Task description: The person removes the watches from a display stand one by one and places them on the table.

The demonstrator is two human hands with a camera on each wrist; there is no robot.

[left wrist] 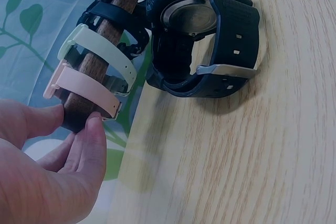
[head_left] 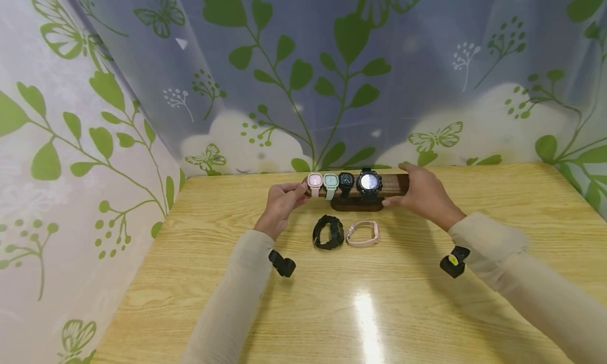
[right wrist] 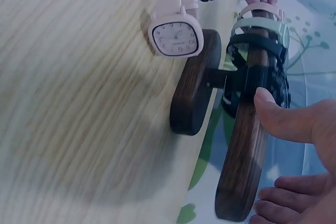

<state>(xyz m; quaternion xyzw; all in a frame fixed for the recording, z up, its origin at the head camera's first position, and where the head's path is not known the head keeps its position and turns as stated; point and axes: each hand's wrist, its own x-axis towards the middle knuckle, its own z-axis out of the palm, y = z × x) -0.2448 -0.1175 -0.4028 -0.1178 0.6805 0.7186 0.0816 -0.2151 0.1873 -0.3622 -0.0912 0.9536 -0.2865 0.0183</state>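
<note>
A dark wooden watch stand [head_left: 394, 185] stands at the back of the table, its oval base [head_left: 356, 205] below the bar. From left to right the bar bears a pink watch [head_left: 315, 181], a mint green watch [head_left: 331, 182], a black square watch [head_left: 346, 181] and a bulky black round watch [head_left: 369, 182]. My left hand [head_left: 280, 206] pinches the bar's left end between thumb and fingers. At the other end is my right hand [head_left: 429, 195]. Its extended thumb [right wrist: 286, 119] touches the bar beside the round watch, while the other fingers lie loosely behind the bar.
In front of the stand, a black watch [head_left: 335, 232] and a second pink watch [head_left: 363, 243] rest on the wood-grain table [head_left: 303, 301], their straps closed in loops. Behind the table hangs a leaf-patterned curtain [head_left: 303, 116]. Each wrist wears a small black camera.
</note>
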